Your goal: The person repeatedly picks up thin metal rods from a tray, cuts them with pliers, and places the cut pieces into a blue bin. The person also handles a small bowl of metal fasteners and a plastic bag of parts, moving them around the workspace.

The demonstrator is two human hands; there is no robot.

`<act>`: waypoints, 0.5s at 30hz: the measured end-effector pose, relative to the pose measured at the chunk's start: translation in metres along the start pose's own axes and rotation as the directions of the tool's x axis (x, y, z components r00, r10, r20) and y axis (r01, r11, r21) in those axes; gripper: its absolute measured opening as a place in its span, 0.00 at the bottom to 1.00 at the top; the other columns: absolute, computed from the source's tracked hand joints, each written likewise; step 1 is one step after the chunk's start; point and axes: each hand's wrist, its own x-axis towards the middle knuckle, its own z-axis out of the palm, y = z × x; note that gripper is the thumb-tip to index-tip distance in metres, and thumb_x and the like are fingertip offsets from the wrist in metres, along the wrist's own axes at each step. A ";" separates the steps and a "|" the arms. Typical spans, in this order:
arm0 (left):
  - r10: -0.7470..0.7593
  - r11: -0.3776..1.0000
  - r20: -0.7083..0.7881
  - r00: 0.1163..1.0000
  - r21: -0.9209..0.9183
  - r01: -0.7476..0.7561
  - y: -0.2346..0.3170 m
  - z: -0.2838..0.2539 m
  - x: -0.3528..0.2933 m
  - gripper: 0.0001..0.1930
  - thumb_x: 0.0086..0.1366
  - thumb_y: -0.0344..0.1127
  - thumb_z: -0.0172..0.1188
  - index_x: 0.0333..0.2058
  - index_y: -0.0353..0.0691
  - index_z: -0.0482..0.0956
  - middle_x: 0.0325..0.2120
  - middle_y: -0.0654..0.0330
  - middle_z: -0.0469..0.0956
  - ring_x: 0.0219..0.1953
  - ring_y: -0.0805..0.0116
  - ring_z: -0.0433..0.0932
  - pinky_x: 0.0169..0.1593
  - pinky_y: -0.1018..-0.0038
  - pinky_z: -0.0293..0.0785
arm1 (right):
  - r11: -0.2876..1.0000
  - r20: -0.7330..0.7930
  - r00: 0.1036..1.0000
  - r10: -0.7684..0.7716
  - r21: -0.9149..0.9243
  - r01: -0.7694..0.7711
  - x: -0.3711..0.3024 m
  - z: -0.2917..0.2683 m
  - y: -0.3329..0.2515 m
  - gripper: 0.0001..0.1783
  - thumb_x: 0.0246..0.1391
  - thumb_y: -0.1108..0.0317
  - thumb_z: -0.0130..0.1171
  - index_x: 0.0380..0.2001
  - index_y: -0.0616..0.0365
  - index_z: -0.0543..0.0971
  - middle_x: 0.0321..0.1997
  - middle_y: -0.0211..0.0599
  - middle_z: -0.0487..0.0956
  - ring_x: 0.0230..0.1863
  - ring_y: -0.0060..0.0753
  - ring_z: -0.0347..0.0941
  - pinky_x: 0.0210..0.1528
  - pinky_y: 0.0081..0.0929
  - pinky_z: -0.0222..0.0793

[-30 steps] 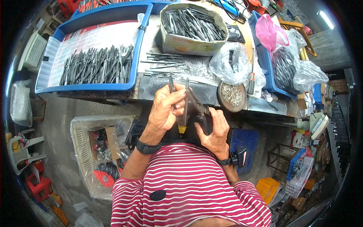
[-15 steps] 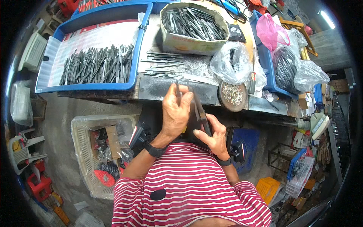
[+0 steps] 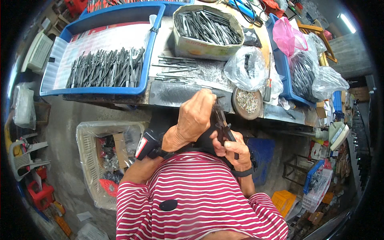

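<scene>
My right hand point(image 3: 239, 154) is wrapped around the dark handles of a pair of pliers point(image 3: 225, 129), whose jaws point up toward the bench edge. My left hand point(image 3: 195, 116) is closed right beside the jaws, its knuckles turned upward. Whatever its fingers pinch is hidden behind them. Just beyond both hands runs a dark plate point(image 3: 176, 93) along the bench's front edge. Several thin dark strips point(image 3: 176, 66) lie loose on the bench behind it. A round dish point(image 3: 248, 103) of small metal pins stands to the right of the pliers.
At the left is a blue tray point(image 3: 96, 93) of dark strips; a cut-open carton point(image 3: 208, 49) holds more. A plastic bag point(image 3: 245, 72), a screwdriver point(image 3: 267, 90) and a blue bin point(image 3: 286, 76) stand right. A lined crate point(image 3: 86, 160) sits on the floor.
My left hand has turned over and moved right, to the pliers' jaws. In my right hand the pliers have shifted slightly right, their handles now spread apart.
</scene>
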 end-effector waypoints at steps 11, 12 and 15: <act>-0.473 0.848 0.038 0.880 0.291 0.443 -0.059 -0.022 0.041 0.04 0.62 0.26 0.49 0.36 0.34 0.66 0.24 0.43 0.75 0.30 0.41 0.76 0.32 0.54 0.69 | 0.988 0.169 0.983 -0.075 0.146 0.050 0.009 -0.004 0.006 0.35 0.39 0.60 0.61 0.50 0.70 0.66 0.34 0.40 0.69 0.34 0.26 0.63 0.34 0.25 0.61; -0.468 0.831 0.054 0.882 0.368 0.418 -0.062 -0.021 0.042 0.05 0.61 0.26 0.50 0.36 0.34 0.66 0.25 0.43 0.75 0.30 0.41 0.76 0.32 0.54 0.69 | 0.988 0.162 0.985 -0.065 0.151 0.041 0.009 -0.005 0.007 0.35 0.39 0.60 0.61 0.50 0.70 0.65 0.34 0.40 0.69 0.34 0.26 0.63 0.34 0.25 0.61; -0.420 0.840 0.130 0.898 0.431 0.331 -0.069 -0.017 0.041 0.07 0.59 0.26 0.52 0.37 0.35 0.67 0.29 0.44 0.74 0.31 0.43 0.76 0.34 0.54 0.71 | 0.988 0.132 0.990 -0.049 0.152 0.029 0.007 -0.008 0.008 0.34 0.40 0.62 0.60 0.50 0.71 0.65 0.34 0.40 0.69 0.33 0.26 0.64 0.34 0.25 0.61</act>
